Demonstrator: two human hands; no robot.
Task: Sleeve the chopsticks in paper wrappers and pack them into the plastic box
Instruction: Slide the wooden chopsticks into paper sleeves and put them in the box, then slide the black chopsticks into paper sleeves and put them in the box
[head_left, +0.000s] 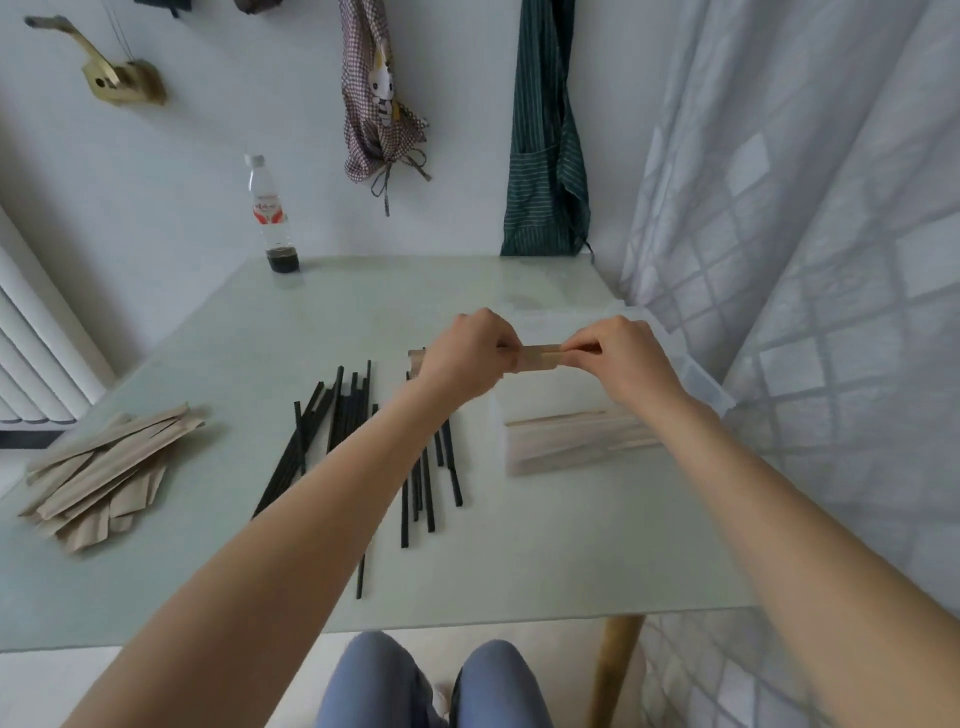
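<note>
Item in hand: one paper wrapper, brown, held level above the table between both hands, over the far middle of the top. Left hand grips its left portion, fingers curled round it; a wrapper end pokes out past the knuckles. Right hand pinches the right end with thumb and fingertips closed on the paper. Whether chopsticks are already inside cannot be told.

Loose stock: black chopsticks lie fanned on the table, just left of and beneath the left forearm. Empty wrappers are piled near the left edge. Plastic box, clear, sits below the right hand and already holds sleeved sets.

Risks, judged:
- Thin paper could tear or crumple if the two pinches pull apart or twist.
- A sleeved stick could slide out of the open end if the wrapper tilts.
- The left forearm hovers over the loose chopsticks; a low sweep could scatter or roll them toward the near edge.

Edges and room: the box lies close to the table's right side, next to the curtain, so little margin there. Open table surface lies in front of the box. A bottle stands far back left, well apart.
</note>
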